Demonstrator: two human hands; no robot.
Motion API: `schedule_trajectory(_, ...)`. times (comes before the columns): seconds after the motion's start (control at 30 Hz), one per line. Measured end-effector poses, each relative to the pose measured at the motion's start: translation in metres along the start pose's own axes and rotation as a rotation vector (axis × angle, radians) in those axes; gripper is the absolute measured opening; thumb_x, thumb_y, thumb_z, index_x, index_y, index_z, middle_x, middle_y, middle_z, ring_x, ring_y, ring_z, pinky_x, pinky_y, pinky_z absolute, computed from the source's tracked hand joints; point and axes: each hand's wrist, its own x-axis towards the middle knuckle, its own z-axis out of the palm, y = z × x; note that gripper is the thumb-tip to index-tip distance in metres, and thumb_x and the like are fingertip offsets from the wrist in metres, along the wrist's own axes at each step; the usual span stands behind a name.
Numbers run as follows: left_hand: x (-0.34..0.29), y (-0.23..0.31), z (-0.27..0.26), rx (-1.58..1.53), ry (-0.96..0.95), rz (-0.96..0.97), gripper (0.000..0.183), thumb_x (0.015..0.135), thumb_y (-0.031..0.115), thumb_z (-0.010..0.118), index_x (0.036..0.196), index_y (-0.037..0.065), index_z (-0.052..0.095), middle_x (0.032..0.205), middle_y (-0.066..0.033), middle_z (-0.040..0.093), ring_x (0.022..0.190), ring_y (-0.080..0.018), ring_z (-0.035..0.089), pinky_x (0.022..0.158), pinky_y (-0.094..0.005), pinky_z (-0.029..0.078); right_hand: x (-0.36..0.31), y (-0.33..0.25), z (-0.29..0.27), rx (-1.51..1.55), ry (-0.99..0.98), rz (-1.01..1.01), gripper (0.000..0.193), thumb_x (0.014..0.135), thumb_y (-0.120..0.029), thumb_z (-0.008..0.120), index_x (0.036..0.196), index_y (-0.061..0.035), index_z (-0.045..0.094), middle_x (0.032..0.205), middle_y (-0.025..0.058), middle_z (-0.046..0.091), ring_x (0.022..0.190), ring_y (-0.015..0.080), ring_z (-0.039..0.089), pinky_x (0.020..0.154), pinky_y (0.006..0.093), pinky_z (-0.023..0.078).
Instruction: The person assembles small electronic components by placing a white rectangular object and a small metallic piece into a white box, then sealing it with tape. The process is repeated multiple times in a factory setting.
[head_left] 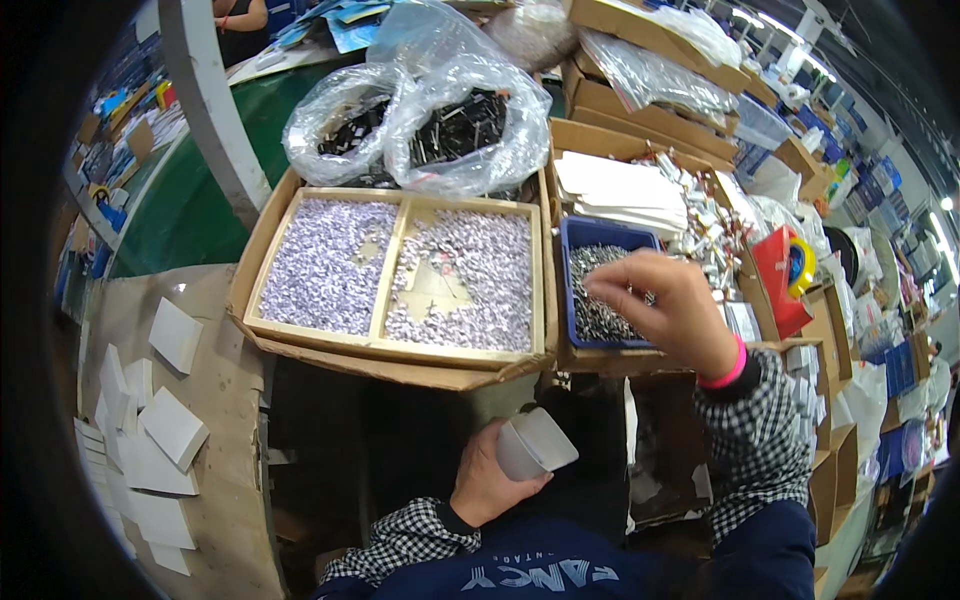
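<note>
My left hand [492, 480] is wrapped round a small white box [537, 443], held low in front of my body and tilted. The box's inside cannot be made out. Over a blue plastic bin [567, 290] hangs my right hand [668, 300], with thumb and fingers pressed together. Whatever is between these fingertips is too small or hidden to name. Small dark metal pieces like screws [597, 325] fill the bin. To its left, a two-part wooden tray [388, 270] holds a great many tiny whitish-purple pieces [325, 265], with bare patches of its bottom showing.
Behind the tray, clear plastic bags [465, 170] hold black parts [460, 128]. White cards [620, 190] and loose metal parts [705, 220] lie behind the bin. A yellow tape roll [801, 266] sits at a red box [775, 280]. White boxes [175, 427] cover the left board; a metal post [205, 110] rises nearby.
</note>
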Motion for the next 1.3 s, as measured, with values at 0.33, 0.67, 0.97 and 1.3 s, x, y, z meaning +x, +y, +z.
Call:
schedule_trajectory(0.33, 0.006, -0.005, -0.004, -0.087, -0.047, 0.063, 0.076, 0.060, 0.030, 0.084, 0.121, 0.004, 0.047, 0.115, -0.0165, 0.055, 0.103, -0.0337, 0.055, 0.090, -0.0437, 0.044, 0.178, 0.049, 0.040, -0.462, 0.096, -0.567, 0.011, 0.079, -0.017, 0.067, 0.085, -0.0096, 0.073, 0.081, 0.0035, 0.066, 0.085, 0.0227, 0.055, 0.078, 0.0340, 0.045)
schedule_trajectory(0.67, 0.016, -0.021, -0.033, -0.173, 0.037, 0.089, 0.079, 0.063, 0.034, 0.082, 0.126, 0.004, 0.045, 0.121, -0.0200, 0.050, 0.115, -0.0387, 0.046, 0.104, -0.0500, 0.028, 0.248, 0.040, 0.077, -0.288, -0.027, -0.281, 0.021, 0.087, -0.024, 0.060, 0.096, -0.0060, 0.066, 0.087, 0.0102, 0.068, 0.086, 0.0264, 0.065, 0.078, 0.0389, 0.049)
schedule_trajectory(0.97, 0.019, -0.051, -0.033, -0.192, -0.050, 0.156, 0.068, 0.067, 0.035, 0.078, 0.122, 0.004, 0.052, 0.118, -0.0185, 0.055, 0.116, -0.0368, 0.046, 0.106, -0.0511, 0.021, 0.331, 0.001, 0.151, -0.502, -0.247, -0.281, 0.023, 0.083, -0.020, 0.061, 0.094, -0.0001, 0.066, 0.092, 0.0207, 0.066, 0.088, 0.0381, 0.062, 0.080, 0.0415, 0.050)
schedule_trajectory(1.3, 0.023, -0.033, -0.054, -0.231, 0.268, 0.263, 0.043, 0.068, 0.024, 0.073, 0.102, 0.003, 0.059, 0.094, -0.0178, 0.061, 0.085, -0.0374, 0.059, 0.075, -0.0462, 0.048, 0.366, 0.012, 0.239, -0.582, -0.167, 0.108, 0.024, 0.074, -0.014, 0.062, 0.089, 0.0047, 0.069, 0.096, 0.0275, 0.064, 0.096, 0.0388, 0.062, 0.087, 0.0433, 0.049)
